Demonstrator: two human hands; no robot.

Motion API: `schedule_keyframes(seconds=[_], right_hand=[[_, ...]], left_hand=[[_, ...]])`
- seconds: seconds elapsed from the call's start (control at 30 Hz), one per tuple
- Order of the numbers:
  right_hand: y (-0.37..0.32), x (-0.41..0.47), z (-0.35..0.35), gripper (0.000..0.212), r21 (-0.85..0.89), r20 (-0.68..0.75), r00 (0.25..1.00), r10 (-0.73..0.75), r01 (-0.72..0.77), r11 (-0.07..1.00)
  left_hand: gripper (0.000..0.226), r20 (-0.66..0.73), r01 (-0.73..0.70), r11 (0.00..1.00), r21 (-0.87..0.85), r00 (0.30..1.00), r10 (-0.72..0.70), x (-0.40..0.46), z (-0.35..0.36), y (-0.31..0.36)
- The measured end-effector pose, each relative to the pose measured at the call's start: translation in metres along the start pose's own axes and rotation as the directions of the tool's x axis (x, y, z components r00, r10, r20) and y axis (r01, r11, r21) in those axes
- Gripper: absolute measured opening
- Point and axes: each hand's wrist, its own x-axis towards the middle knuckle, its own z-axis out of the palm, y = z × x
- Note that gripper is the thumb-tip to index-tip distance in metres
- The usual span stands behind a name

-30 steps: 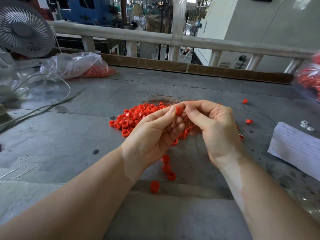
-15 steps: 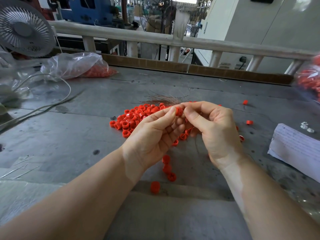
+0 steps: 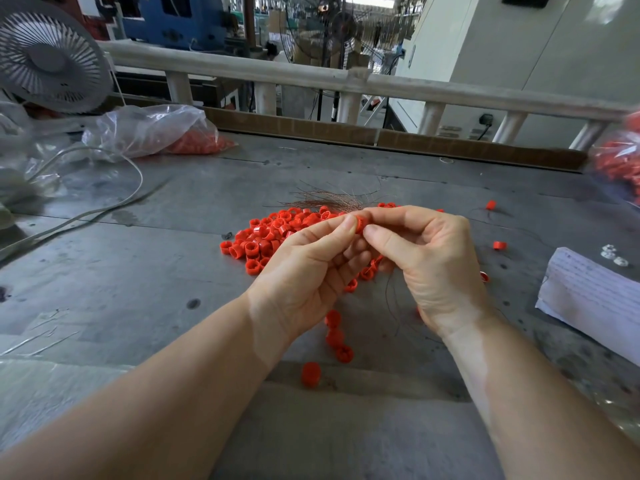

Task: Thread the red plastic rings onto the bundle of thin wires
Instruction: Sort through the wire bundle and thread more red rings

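A pile of red plastic rings [image 3: 273, 235] lies on the grey table [image 3: 138, 278], just beyond my hands. A bundle of thin coppery wires [image 3: 332, 201] fans out behind the pile. My left hand [image 3: 311, 271] pinches one red ring [image 3: 361, 224] between thumb and forefinger. My right hand [image 3: 429, 261] meets it from the right, fingertips pinched at the ring, with a thin wire [image 3: 393, 306] hanging down below it. Several rings [image 3: 336, 336] hang in a row under my hands, apparently strung on a wire.
A loose ring [image 3: 310, 374] lies near the front edge. Stray rings [image 3: 499, 245] dot the right side. A paper sheet [image 3: 595, 299] lies at right, a plastic bag of red rings [image 3: 152, 131] at back left, a fan [image 3: 48, 53] and white cable [image 3: 104, 213] at left.
Both hands stay together at the same spot with the ring pinched between them; only small finger shifts show.
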Motion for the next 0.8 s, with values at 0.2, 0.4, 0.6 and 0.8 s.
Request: schedule_keyframes(seconds=[0.2, 0.4, 0.6, 0.8], right_hand=[[0.0014, 0.0008, 0.0017, 0.021, 0.074, -0.01, 1.0, 0.017, -0.017, 0.997], [0.0043, 0.0016, 0.0017, 0.017, 0.11, -0.033, 0.998, 0.045, -0.041, 0.993], [0.0054, 0.0005, 0.003, 0.016, 0.025, -0.037, 0.999, 0.034, -0.033, 0.999], [0.0045, -0.0006, 0.001, 0.029, -0.468, 0.007, 0.954, -0.298, 0.267, 0.843]], left_hand=[[0.02, 0.013, -0.012, 1.0, 0.007, 1.0, 0.012, -0.0008, 0.0005, -0.0003], [0.02, 0.008, -0.051, 0.998, 0.047, 0.999, 0.051, -0.0007, 0.0021, -0.002], [0.025, -0.013, -0.089, 0.991, 0.103, 0.996, 0.091, -0.0008, 0.0024, -0.0023], [0.02, -0.087, -0.057, 0.994, 0.093, 0.994, 0.065, 0.0009, 0.0011, -0.0024]])
